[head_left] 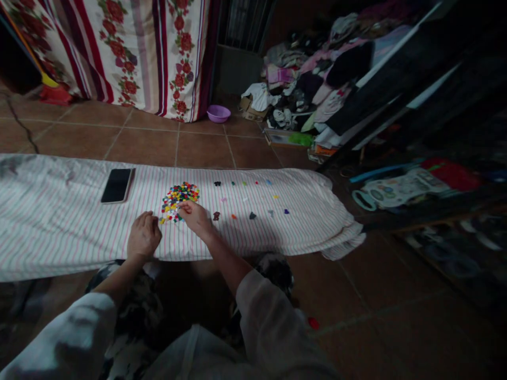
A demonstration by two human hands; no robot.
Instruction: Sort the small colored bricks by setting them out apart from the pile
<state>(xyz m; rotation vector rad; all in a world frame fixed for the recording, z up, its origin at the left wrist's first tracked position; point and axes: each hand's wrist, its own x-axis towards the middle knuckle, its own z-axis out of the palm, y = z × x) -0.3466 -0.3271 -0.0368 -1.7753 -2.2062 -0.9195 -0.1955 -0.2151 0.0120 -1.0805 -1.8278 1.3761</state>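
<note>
A pile of small multicoloured pieces (pixel 182 193) lies on the striped cloth (pixel 79 211). My right hand (pixel 194 216) is over the pile's lower right edge, its thumb and forefinger pinched together; whatever is between them is too small to make out. My left hand (pixel 144 234) rests on the cloth just left of the pile, fingers curled, and its fingertips are partly hidden. Right of the pile, small pieces lie spaced out in rows, among them a black cluster (pixel 217 183), a brown cluster (pixel 216 216), a dark grey cluster (pixel 252 216), an orange piece (pixel 234 216) and a blue piece (pixel 286 211).
A phone (pixel 117 186) lies on the cloth left of the pile. Beyond, on the tiled floor, are a purple basin (pixel 218 113), a red broom head (pixel 55 95) and a floral curtain (pixel 146 58). Heaped clothes (pixel 312 79) and a dark rack fill the right side.
</note>
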